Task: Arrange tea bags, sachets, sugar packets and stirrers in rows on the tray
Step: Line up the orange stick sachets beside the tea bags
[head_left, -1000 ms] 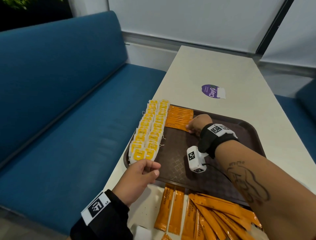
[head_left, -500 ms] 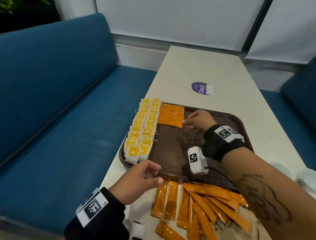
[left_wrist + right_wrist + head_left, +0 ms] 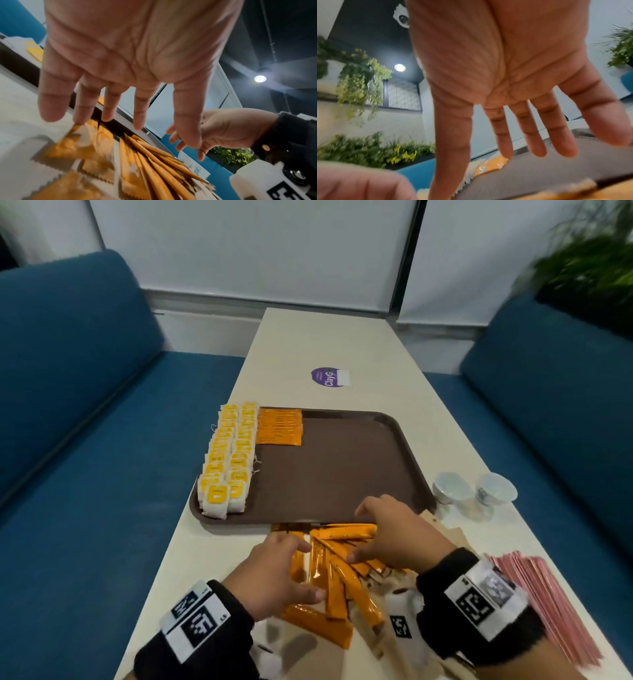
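The loose orange sachets (image 3: 337, 573) are lying in a fanned, overlapping heap on the surface (image 3: 376, 364), just in front of the near rim of the brown tray (image 3: 342, 474). The heap is being approached from both sides, apparently so that several sachets can be gathered and squared up together.

The left hand (image 3: 274, 573) is being held palm down over the left part of the heap. In the left wrist view its fingers (image 3: 109, 105) are spread and straight, with at least one tip seeming to touch a sachet; nothing is being gripped. The right hand (image 3: 397, 534) is being held over the right part of the heap, beside the tray rim. Its fingers (image 3: 534, 135) are likewise spread and extended, and no sachet is being pinched.

On the tray, two rows of yellow-tagged tea bags (image 3: 227, 457) are lying along the left edge, each bag overlapping the next, so that the rows are kept compact. A short row of orange sachets (image 3: 279, 426) is lying just beside them at the far end. The rest of the tray floor is being kept available, presumably for extending this row.

To the right, pink packets (image 3: 544, 604) are stacked on the surface, well apart from the tray. Two small white cups (image 3: 474, 491) are standing near the tray's right corner. Stirrers cannot be identified with certainty.
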The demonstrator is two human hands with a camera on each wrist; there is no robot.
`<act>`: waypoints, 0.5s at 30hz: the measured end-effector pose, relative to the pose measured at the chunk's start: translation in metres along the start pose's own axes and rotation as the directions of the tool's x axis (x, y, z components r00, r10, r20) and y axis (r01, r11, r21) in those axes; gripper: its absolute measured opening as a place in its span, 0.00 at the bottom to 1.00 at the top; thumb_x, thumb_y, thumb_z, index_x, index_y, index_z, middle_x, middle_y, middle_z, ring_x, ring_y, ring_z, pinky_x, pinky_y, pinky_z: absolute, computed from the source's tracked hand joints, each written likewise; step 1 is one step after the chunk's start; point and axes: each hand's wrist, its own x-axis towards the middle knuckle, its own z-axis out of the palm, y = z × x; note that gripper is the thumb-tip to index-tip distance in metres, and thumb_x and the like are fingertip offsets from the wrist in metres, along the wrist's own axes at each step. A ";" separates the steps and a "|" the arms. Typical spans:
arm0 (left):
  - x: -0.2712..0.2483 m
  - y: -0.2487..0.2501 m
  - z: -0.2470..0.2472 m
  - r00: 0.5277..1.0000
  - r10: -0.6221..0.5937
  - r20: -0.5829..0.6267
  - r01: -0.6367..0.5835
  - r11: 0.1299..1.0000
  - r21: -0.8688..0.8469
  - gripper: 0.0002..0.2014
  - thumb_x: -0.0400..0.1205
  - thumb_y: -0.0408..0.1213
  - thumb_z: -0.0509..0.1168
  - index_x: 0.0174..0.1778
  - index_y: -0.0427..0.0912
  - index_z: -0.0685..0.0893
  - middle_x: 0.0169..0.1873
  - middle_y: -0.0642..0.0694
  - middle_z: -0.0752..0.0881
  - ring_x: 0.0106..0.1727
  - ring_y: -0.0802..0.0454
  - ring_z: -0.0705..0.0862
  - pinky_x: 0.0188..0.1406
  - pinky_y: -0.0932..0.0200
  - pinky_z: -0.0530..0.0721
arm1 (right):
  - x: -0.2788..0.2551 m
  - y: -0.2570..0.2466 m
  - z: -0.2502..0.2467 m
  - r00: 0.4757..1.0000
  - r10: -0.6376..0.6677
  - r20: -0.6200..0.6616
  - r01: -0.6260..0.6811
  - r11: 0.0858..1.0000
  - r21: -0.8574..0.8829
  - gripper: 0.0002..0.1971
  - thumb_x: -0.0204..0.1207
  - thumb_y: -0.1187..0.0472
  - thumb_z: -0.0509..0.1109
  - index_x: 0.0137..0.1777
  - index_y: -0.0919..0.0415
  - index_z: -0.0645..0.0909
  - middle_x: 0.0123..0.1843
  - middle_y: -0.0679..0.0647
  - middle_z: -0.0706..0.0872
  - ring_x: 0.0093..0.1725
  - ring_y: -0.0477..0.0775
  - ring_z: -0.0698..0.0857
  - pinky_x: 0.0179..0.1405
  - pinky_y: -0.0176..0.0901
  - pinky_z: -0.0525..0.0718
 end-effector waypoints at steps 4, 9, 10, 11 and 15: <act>0.001 0.002 0.007 1.000 -0.011 -0.014 0.011 0.999 0.039 0.34 0.70 0.54 0.74 0.71 0.57 0.69 0.72 0.53 0.67 0.69 0.54 0.70 0.67 0.60 0.73 | 0.001 -0.007 0.021 0.999 0.041 -0.012 -0.042 0.986 -0.158 0.39 0.63 0.41 0.78 0.71 0.50 0.67 0.67 0.52 0.72 0.68 0.55 0.72 0.64 0.53 0.79; 0.001 -0.001 0.015 0.999 -0.035 -0.025 0.037 0.996 0.085 0.36 0.70 0.54 0.74 0.72 0.57 0.67 0.70 0.52 0.67 0.70 0.52 0.69 0.68 0.59 0.72 | 0.000 -0.014 0.037 1.000 0.025 -0.008 -0.027 0.979 -0.203 0.39 0.64 0.42 0.78 0.72 0.54 0.66 0.68 0.54 0.71 0.69 0.57 0.70 0.65 0.53 0.79; 0.001 -0.002 0.017 0.998 -0.044 -0.039 0.048 0.994 0.102 0.37 0.69 0.55 0.74 0.73 0.57 0.67 0.71 0.51 0.67 0.71 0.52 0.68 0.68 0.59 0.71 | 0.000 -0.015 0.039 0.999 0.029 -0.014 -0.031 0.976 -0.214 0.40 0.64 0.41 0.78 0.72 0.55 0.66 0.69 0.54 0.70 0.70 0.57 0.70 0.66 0.53 0.78; 0.001 -0.002 0.019 0.997 -0.053 -0.055 0.059 0.991 0.117 0.38 0.69 0.55 0.75 0.74 0.56 0.66 0.71 0.50 0.66 0.72 0.51 0.67 0.69 0.58 0.70 | 0.000 -0.016 0.040 0.999 0.033 -0.016 -0.036 0.974 -0.222 0.40 0.65 0.41 0.77 0.73 0.55 0.65 0.69 0.55 0.70 0.71 0.57 0.69 0.66 0.53 0.78; 0.002 -0.002 0.022 0.994 -0.085 -0.062 0.092 0.988 0.124 0.43 0.67 0.51 0.77 0.76 0.55 0.62 0.71 0.47 0.66 0.73 0.47 0.66 0.71 0.56 0.70 | 0.001 -0.022 0.045 1.000 0.014 -0.003 -0.015 0.976 -0.215 0.39 0.67 0.44 0.77 0.73 0.59 0.66 0.69 0.57 0.70 0.70 0.58 0.69 0.66 0.53 0.78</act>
